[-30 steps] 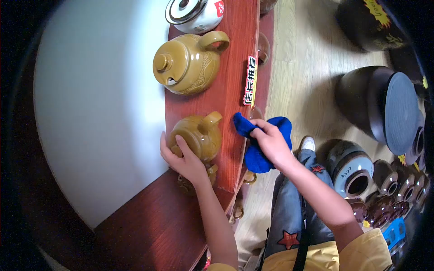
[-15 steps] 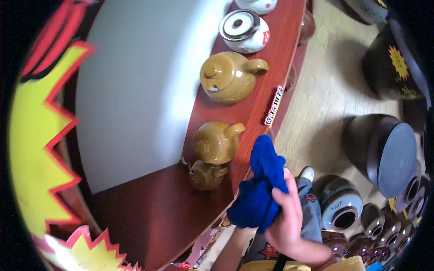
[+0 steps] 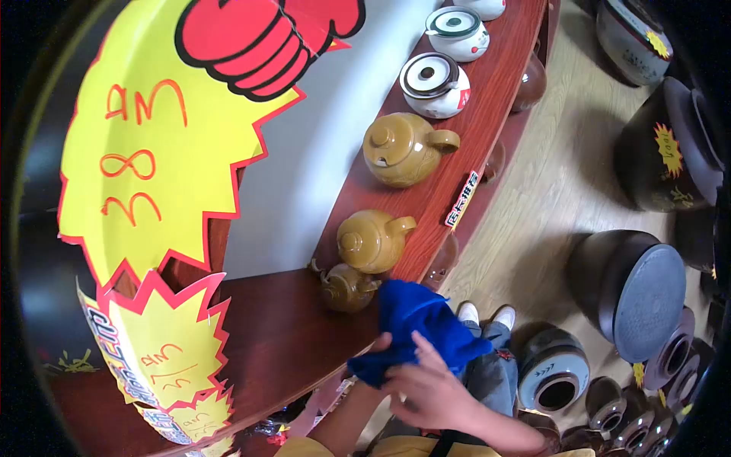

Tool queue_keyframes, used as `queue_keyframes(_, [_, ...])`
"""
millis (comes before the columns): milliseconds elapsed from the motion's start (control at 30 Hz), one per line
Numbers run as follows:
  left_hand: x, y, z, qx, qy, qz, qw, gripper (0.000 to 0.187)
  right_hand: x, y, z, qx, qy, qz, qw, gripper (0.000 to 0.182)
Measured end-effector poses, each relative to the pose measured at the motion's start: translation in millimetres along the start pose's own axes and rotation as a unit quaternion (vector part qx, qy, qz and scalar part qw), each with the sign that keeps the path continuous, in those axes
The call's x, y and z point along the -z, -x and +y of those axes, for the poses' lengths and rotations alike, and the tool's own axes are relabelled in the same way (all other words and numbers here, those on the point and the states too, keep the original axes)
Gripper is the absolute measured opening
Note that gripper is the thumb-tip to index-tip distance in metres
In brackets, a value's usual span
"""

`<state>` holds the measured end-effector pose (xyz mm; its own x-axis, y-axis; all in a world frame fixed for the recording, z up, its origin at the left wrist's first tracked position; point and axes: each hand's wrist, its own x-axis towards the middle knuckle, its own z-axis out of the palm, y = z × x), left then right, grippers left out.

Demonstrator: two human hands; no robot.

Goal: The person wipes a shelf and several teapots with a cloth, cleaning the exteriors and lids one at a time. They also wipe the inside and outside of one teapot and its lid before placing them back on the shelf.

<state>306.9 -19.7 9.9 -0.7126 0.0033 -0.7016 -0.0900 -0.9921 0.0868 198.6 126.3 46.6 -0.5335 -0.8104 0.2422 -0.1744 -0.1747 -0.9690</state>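
Observation:
A bunched blue cloth is in front of me at the edge of a red-brown wooden shelf. My left hand holds it from the left side, mostly covered by its folds, with a few fingertips showing. My right hand is against the lower part of the cloth, its fingers apart and slightly blurred. Just beyond the cloth on the shelf sit a small brown teapot and a mustard-yellow lidded pot with a loop handle.
Farther along stand another yellow pot and white lidded jars. Yellow starburst price signs rise at the left. A label is on the shelf edge. Large dark vats and several smaller jars stand on the wooden floor.
The cloth has moved lower and spread out somewhat. My right hand has loosened from its grip, fingers now apart. The view has shifted, bringing more of the price signs in.

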Motion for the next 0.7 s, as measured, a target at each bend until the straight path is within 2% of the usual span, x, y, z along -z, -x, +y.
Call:
queue_keyframes(33, [-8,5,4,0.003,-0.063,0.102,0.993,0.047,-3,2,-2,0.036,0.030,-0.041,0.998,0.018])
queue_keyframes(100, [-25,6,21,-0.008,-0.260,0.264,0.929,0.071,-3,6,-3,0.047,0.030,-0.058,0.997,0.023])
queue_keyframes(133, [-38,3,19,-0.157,-0.313,0.217,0.911,0.050,-3,6,1,0.057,-0.003,-0.042,0.998,0.023])
queue_keyframes(167, [-54,0,18,-0.303,-0.356,0.162,0.869,0.031,0,4,3,0.068,-0.035,-0.027,0.997,0.023])
queue_keyframes(200, [-74,6,27,-0.342,-0.351,0.229,0.841,0.033,9,-2,3,0.090,0.000,0.002,0.996,0.024])
queue_keyframes(233, [-94,13,43,-0.381,-0.343,0.294,0.807,0.034,9,2,11,0.070,0.008,0.069,0.995,0.026])
queue_keyframes(300, [-126,11,79,-0.429,-0.284,0.217,0.829,0.035,5,2,34,-0.044,-0.058,0.175,0.982,0.024])
queue_keyframes(367, [-136,-3,119,-0.478,-0.262,0.239,0.804,0.023,12,-22,43,-0.078,0.067,0.214,0.971,0.025])
queue_keyframes(433, [-93,-24,175,-0.582,-0.300,0.279,0.703,0.031,5,-44,59,-0.062,0.094,0.212,0.971,0.027])
queue_keyframes(467, [-98,-31,180,-0.625,-0.280,0.255,0.682,0.070,1,-58,69,-0.039,0.129,0.210,0.968,0.029])
queue_keyframes(500, [-85,-39,197,-0.628,-0.289,0.246,0.679,0.067,-5,-70,76,-0.044,0.152,0.184,0.970,0.037])
queue_keyframes(567, [-105,-61,182,-0.715,-0.413,0.376,0.421,0.068,-17,-96,85,-0.029,0.233,0.181,0.955,0.049])
queue_keyframes(600, [-98,-68,191,-0.681,-0.493,0.433,0.325,0.070,-25,-107,90,-0.031,0.226,0.183,0.956,0.049])
queue_keyframes(633, [-91,-74,201,-0.648,-0.562,0.437,0.271,0.072,-33,-118,96,-0.049,0.227,0.172,0.957,0.057])
queue_keyframes(700, [-75,-90,226,-0.553,-0.687,0.404,0.243,0.071,-36,-135,102,-0.064,0.229,0.173,0.956,0.064])
